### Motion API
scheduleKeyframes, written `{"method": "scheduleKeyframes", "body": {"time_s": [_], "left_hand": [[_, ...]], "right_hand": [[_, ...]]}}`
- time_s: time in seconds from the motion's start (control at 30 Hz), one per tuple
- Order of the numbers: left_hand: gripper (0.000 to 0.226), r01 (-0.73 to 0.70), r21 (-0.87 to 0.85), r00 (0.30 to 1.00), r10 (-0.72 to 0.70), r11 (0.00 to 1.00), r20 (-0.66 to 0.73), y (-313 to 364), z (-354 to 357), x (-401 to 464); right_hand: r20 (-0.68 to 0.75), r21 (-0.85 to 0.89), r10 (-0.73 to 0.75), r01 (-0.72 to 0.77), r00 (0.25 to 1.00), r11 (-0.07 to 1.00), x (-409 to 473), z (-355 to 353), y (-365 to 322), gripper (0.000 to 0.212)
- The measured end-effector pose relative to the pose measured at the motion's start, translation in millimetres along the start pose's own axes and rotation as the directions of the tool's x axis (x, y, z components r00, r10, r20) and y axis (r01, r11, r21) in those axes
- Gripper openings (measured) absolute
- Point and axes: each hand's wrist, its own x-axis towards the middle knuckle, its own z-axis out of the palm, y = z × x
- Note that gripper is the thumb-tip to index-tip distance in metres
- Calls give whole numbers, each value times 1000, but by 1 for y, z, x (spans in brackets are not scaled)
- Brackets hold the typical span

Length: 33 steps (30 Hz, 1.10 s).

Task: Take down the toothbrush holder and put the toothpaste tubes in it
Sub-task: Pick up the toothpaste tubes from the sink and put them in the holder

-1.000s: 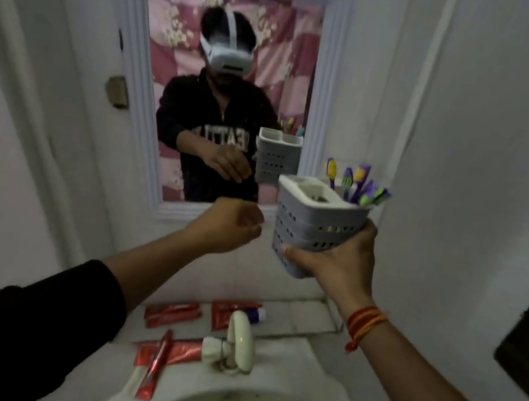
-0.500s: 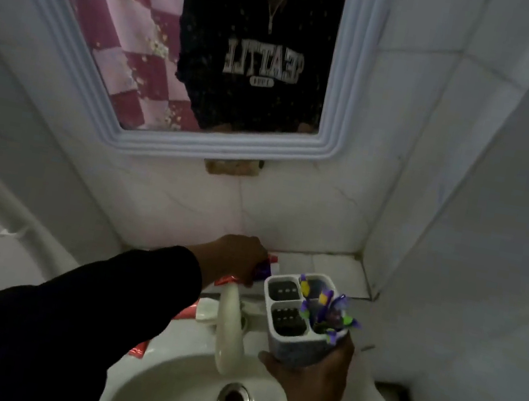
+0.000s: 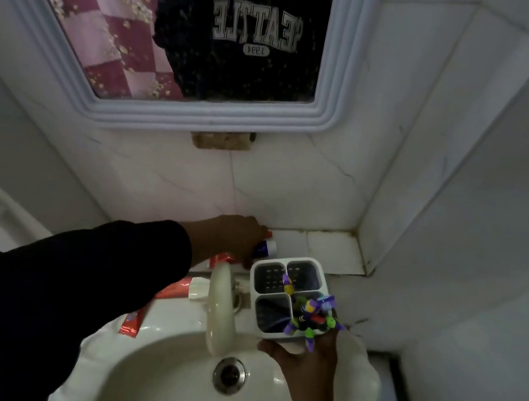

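Sink (image 3: pixel 159 374) lies below both hands. Toothbrush holder (image 3: pixel 289 294), four compartments, toothbrushes (image 3: pixel 310 315) in the near-right one, is gripped from beneath by right hand (image 3: pixel 307 359), fingers wrapped round its base. Left hand (image 3: pixel 233 237) has fingers curled onto a toothpaste tube (image 3: pixel 264 248) on the ledge just beyond the holder; further red tubes (image 3: pixel 172 289) lie under that forearm.

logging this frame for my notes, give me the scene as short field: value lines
left hand: on the red toothpaste tube with blue-and-white cap end, grip unclear
right hand: holds the white four-compartment plastic toothbrush holder over the white ceramic sink
holder contents: purple-green toothbrushes in one compartment
other red tubes: lying behind the cream tap
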Motion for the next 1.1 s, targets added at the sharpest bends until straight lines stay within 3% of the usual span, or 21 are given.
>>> {"method": "scheduleKeyframes", "body": {"time_s": [0.07,0.23,0.4,0.53,0.73,0.9,0.93,0.97,1.0,1.03,1.1], "left_hand": [[76,24,25,1000,-24,999,-19,-2,8,2],[38,32,162,996,-18,986,-85,7,12,2],[51,-16,34,996,19,999,-84,14,-42,-20],[53,-71,38,968,78,997,-237,37,-112,-62],[45,-105,100,992,112,989,-63,94,-112,-61],[39,-153,-158,988,155,975,-2,89,-104,-40],[37,-157,-164,987,150,974,-53,79,-101,-37],[35,-139,-139,987,126,980,-104,66,-98,-32],[34,-126,49,986,131,991,-108,52,-88,-24],[34,-72,126,992,84,989,-93,42,-76,-19],[35,8,218,996,11,976,-87,21,-45,-4]], "right_hand": [[10,3,10,-10,1000,1000,-1,0,-2,117],[1,52,34,-34,999,998,0,-4,-2,118],[2,59,23,-23,1000,998,-1,-11,-13,111],[15,41,2,-3,1000,999,-3,-12,-20,98],[19,73,-65,64,998,995,-5,-9,-26,93],[51,65,-63,60,997,996,2,-9,-19,90],[53,58,-55,52,997,997,3,-9,-18,89],[55,56,-50,47,997,997,3,-9,-17,88],[52,51,-41,38,998,998,4,-10,-15,87],[49,51,-40,38,998,998,5,-11,-16,87],[41,65,-23,21,999,998,5,-12,-17,87]]}}
